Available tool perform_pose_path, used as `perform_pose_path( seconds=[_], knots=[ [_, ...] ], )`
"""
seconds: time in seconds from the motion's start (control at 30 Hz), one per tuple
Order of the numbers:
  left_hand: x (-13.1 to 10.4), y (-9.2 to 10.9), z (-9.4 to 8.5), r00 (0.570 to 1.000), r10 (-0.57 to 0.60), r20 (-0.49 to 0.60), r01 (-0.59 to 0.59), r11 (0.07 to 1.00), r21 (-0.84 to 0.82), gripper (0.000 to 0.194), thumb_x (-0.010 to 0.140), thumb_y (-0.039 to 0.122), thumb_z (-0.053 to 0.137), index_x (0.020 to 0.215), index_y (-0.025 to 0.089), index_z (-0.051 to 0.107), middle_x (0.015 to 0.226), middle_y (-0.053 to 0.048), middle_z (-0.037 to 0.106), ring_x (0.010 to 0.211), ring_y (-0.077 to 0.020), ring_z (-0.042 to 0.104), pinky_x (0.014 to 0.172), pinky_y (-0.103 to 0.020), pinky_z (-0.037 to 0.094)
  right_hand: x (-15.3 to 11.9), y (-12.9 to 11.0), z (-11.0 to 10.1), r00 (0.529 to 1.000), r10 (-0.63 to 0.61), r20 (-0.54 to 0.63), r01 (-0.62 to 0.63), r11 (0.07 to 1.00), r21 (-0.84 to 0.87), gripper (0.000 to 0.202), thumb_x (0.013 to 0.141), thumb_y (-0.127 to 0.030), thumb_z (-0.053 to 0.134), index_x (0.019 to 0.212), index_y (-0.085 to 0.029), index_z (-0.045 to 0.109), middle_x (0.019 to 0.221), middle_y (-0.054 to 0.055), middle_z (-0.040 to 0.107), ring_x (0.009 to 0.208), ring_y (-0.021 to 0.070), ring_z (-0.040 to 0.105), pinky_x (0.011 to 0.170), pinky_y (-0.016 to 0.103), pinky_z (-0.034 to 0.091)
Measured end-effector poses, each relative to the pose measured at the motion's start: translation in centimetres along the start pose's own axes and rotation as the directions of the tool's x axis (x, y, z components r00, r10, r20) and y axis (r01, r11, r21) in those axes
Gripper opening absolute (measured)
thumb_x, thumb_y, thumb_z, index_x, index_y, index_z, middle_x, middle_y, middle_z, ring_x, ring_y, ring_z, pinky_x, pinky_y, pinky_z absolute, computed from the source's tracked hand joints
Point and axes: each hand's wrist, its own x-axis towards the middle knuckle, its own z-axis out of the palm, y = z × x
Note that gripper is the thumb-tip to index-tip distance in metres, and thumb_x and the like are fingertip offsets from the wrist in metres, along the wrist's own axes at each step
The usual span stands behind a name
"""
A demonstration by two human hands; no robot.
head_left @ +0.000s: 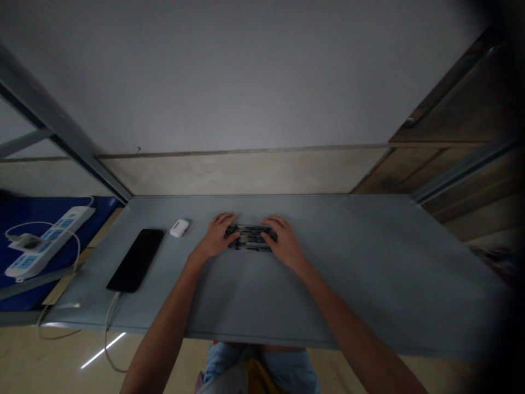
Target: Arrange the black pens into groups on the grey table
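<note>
A small dark oblong bundle (251, 238) with a mottled grey-black pattern lies on the grey tabletop, its long side running left to right. I cannot make out exactly what it is. At its left end is my left hand (217, 235), fingers curled over the far edge and thumb on top. My right hand (284, 239) closes on the right end in the same way. Both ends are partly hidden under the hands. A white earbud case (179, 227) lies left of my left hand, apart from it.
Farther left a black phone (136, 261) lies on the grey table (369, 273), with a white cable (107, 328) hanging over the front edge. A white power strip (51, 241) rests on a blue surface beyond the left edge. Metal posts (98, 164) and a wall stand behind.
</note>
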Motion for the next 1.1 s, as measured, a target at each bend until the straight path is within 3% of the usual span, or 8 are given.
perform_pose_path(
  seconds=[0.1,0.27,0.5,0.8,0.97,1.1],
  knots=[
    [-0.1,1.0,0.4,0.999,0.048,-0.004,-0.048,0.999,0.006,0.062,0.086,0.051,0.055,0.139,0.022,0.043,0.141,-0.011,0.045,0.133,-0.0264,0.035,0.111,-0.046,0.026,0.0,0.0,0.0,1.0,0.009,-0.002,-0.009,1.0,0.006,0.03,0.082,-0.026,0.058,0.111,-0.025,0.063,0.122,0.009,0.056,0.121,0.0263,0.047,0.106,0.048,0.036],
    [-0.4,2.9,1.2,0.976,0.195,0.095,-0.201,0.978,0.054,0.08,0.078,0.064,0.058,0.143,0.024,0.036,0.149,-0.01,0.035,0.138,-0.0266,0.028,0.114,-0.046,0.02,0.2,-0.1,-0.2,0.999,0.028,-0.034,-0.027,0.999,0.039,0.026,0.087,-0.032,0.054,0.11,-0.024,0.063,0.118,0.01,0.059,0.116,0.0257,0.051,0.104,0.046,0.038],
    [-0.8,3.6,2.2,0.972,0.184,0.146,-0.203,0.971,0.128,0.074,0.089,0.06,0.042,0.15,0.023,0.018,0.153,-0.012,0.027,0.142,-0.0258,0.018,0.115,-0.049,0.013,0.3,-0.7,0.2,0.973,0.209,-0.094,-0.183,0.954,0.236,0.038,0.096,-0.048,0.033,0.107,-0.024,0.06,0.112,0.009,0.064,0.109,0.0227,0.057,0.101,0.044,0.041],
    [-0.7,3.6,2.4,0.965,0.212,0.157,-0.239,0.954,0.183,0.066,0.096,0.052,0.029,0.15,0.018,0.014,0.152,-0.011,0.029,0.142,-0.0235,0.02,0.115,-0.043,0.015,-0.2,0.4,1.4,0.963,0.258,-0.079,-0.213,0.906,0.365,0.055,0.097,-0.054,0.016,0.122,-0.027,0.056,0.125,0.008,0.06,0.12,0.0226,0.053,0.1,0.044,0.043],
    [-0.6,3.6,2.5,0.967,0.209,0.148,-0.235,0.953,0.189,0.061,0.098,0.048,0.026,0.15,0.017,0.017,0.151,-0.011,0.031,0.141,-0.0226,0.021,0.114,-0.043,0.018,-0.1,0.8,1.5,0.973,0.222,-0.07,-0.185,0.921,0.342,0.044,0.097,-0.05,0.026,0.124,-0.029,0.054,0.129,0.007,0.058,0.123,0.0228,0.051,0.102,0.045,0.041],
    [-0.7,3.6,2.5,0.967,0.207,0.145,-0.234,0.95,0.207,0.058,0.099,0.045,0.025,0.149,0.016,0.019,0.151,-0.011,0.031,0.142,-0.022,0.021,0.114,-0.042,0.018,-0.1,0.3,1.4,0.996,0.084,-0.011,-0.079,0.969,0.234,0.038,0.09,-0.035,0.048,0.127,-0.026,0.05,0.137,0.009,0.049,0.13,0.0217,0.044,0.109,0.044,0.034]
  ],
)
